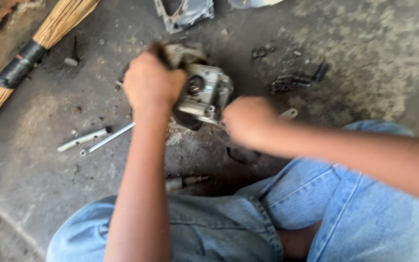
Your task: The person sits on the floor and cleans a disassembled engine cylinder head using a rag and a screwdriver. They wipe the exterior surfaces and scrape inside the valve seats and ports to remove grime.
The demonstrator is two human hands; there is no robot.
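Note:
A grey metal engine part (204, 92) with a round opening sits on the concrete floor in front of my knees. My left hand (152, 81) is closed over its upper left side, fingers wrapped around the top edge. My right hand (248, 119) is a closed fist at the part's lower right corner; what it grips is hidden by the fingers, though a flat metal tip (289, 113) shows just beyond it. The picture is blurred with motion.
A straw broom (30, 53) lies at the upper left. Two metal rods (98, 138) lie on the floor left of my arm. Springs and small dark parts (297, 80) are scattered at the upper right. Another metal casing (183, 12) rests at the top edge. A small tool (183, 182) lies by my knee.

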